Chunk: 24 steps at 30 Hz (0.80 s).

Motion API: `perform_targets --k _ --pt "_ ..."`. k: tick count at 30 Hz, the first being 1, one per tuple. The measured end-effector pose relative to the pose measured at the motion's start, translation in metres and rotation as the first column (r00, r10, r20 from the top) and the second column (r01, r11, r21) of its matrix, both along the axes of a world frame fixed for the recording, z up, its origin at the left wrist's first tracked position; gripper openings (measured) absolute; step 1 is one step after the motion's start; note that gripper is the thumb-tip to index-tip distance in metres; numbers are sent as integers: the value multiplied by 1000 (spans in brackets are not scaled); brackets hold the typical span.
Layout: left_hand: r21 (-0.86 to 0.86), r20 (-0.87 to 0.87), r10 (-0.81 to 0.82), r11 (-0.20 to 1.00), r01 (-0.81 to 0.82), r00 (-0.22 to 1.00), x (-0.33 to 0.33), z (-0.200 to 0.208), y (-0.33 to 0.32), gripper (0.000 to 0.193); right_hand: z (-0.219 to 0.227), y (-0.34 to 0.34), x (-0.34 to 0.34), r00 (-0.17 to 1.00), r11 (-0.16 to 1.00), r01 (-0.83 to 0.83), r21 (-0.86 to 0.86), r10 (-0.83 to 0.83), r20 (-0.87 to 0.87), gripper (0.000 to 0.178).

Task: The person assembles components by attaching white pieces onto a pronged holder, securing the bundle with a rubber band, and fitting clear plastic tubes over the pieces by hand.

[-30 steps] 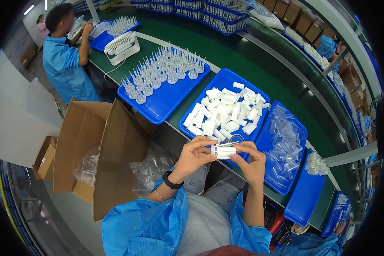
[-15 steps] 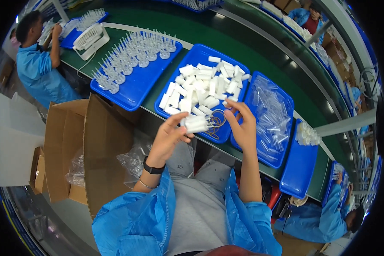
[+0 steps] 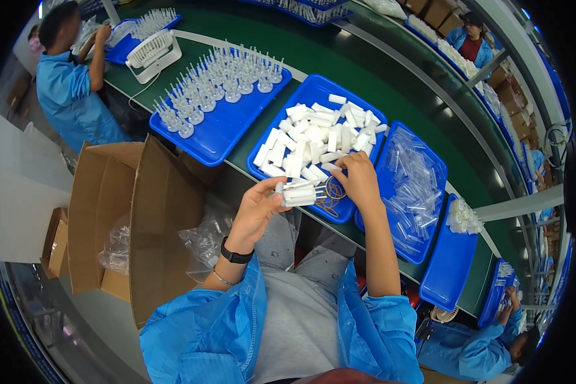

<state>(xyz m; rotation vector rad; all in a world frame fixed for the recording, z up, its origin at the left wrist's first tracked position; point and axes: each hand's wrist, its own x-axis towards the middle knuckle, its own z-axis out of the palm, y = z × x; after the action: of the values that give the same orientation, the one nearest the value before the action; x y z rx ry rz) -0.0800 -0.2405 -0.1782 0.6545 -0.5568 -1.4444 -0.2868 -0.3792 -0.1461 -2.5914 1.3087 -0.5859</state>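
Note:
My left hand (image 3: 257,208) is closed round a clear plastic piece with thin prongs and white cylinders (image 3: 301,194) on it, held above the near edge of a blue tray (image 3: 257,168). The prong ends point right, and my fingers hide the piece's base. To the right, my right hand (image 3: 361,182) reaches into the tray with thumb and forefinger closed on the end of a white cylinder (image 3: 330,167). Many similar loose white cylinders (image 3: 313,137) are heaped in this tray. Brown rubber bands (image 3: 329,200) lie in its near corner, just below my right fingertips.
Left stands a blue tray (image 3: 211,144) with rows of clear pronged pieces (image 3: 221,80); beyond it is a white fan (image 3: 153,54). Right are a tray of clear tubes (image 3: 409,185) and a narrow blue tray (image 3: 443,275). A cardboard box (image 3: 163,224) stands lower left. Co-workers sit nearby.
My right hand has moved down to the tray, and its spread fingers have closed on a white cylinder. My left hand still holds the pronged piece, now turned slightly. The view has shifted a little.

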Motion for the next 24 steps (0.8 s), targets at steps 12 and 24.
perform_targets --k 12,24 --pt "-14 -39 4 1000 -5 999 -2 -4 -6 38 5 5 -5 1000 999 -11 -48 11 2 16" --pt "-34 -38 22 999 -24 999 -2 -5 -3 36 35 39 -12 834 907 87 412 -293 468 19"
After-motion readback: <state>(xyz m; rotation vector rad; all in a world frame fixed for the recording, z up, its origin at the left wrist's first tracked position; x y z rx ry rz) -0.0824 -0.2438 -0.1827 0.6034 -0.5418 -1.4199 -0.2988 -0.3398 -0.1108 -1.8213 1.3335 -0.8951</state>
